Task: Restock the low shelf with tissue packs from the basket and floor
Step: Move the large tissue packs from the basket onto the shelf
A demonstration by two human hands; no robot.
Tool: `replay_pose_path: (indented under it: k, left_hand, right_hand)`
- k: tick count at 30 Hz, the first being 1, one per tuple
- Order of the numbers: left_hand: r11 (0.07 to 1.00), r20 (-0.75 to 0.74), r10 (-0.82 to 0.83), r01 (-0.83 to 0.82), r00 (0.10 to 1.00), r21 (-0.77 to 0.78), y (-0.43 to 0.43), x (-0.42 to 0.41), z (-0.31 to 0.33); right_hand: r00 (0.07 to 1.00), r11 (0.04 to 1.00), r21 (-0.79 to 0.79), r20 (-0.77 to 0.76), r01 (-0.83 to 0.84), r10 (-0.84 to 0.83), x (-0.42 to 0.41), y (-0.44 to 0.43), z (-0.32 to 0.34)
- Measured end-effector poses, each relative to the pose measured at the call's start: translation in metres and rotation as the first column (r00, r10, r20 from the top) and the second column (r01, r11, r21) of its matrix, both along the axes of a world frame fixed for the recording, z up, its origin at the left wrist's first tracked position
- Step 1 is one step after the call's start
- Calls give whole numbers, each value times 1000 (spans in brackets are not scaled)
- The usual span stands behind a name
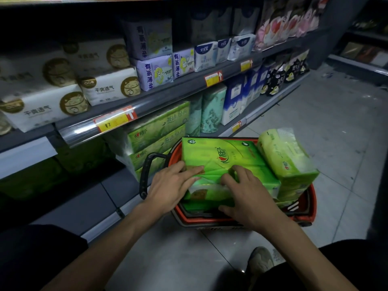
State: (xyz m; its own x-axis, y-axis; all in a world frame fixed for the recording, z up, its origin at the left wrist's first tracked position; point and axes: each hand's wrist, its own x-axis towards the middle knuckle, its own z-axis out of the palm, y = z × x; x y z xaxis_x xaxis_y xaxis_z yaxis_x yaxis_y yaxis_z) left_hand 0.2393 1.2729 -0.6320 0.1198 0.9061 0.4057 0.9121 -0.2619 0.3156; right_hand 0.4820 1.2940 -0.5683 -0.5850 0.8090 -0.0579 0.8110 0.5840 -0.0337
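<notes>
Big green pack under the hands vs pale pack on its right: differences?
Big green pack lies flat with left hand and right hand on it; pale pack is untouched. Big green pack is deeper green, wider; pale pack yellower. Both rest in the red basket.

A big green pack (220, 156) lies flat on top of the red basket (313, 204), which sits on the floor by the low shelf (84, 202). A lighter green pack (287, 158) leans just beside it on the right. More green packs (157, 133) are stacked on the shelf.
</notes>
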Motion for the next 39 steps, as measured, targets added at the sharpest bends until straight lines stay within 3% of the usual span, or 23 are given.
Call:
replay_pose_path:
  k: [7, 16, 18, 21, 23, 30, 32, 36, 39]
  left_hand:
    - [992, 121, 26, -40, 992, 123, 8, 5, 33]
    - [988, 353, 57, -104, 934, 115, 19, 6, 55]
    - [994, 536, 59, -100, 842, 48, 19, 6, 61]
    - [997, 847, 62, -76, 529, -26, 16, 5, 71]
    - [992, 926, 95, -107, 364, -60, 16, -3, 72]
    - [953, 929, 292, -152, 229, -262, 10, -23, 58]
    - [939, 933, 342, -74, 115, -335, 8, -19, 63]
    - [918, 915, 393, 95, -86, -386, 2, -18, 73]
    - [898, 885, 422, 222, -197, -379, -8, -22, 84]
  right_hand:
    - [992, 973, 192, -40, 129, -123, 3, 12, -1]
    - [974, 940, 306, -210, 154, -91, -12, 20, -5]
    - [955, 938, 300, -282, 176, -89, -12, 24, -5]
    - [899, 934, 258, -420, 246, -121, -12, 29, -2]
    - [836, 925, 215, -525, 314, -161, -12, 33, 5]
    - [517, 896, 27, -825, 443, -230, -9, 39, 30]
    - [550, 908, 130, -826, 397, -122, -13, 33, 34]
    - [769, 869, 456, -619, 192, 156, -19, 21, 32]
    - [812, 790, 610, -487, 54, 321, -24, 13, 23]
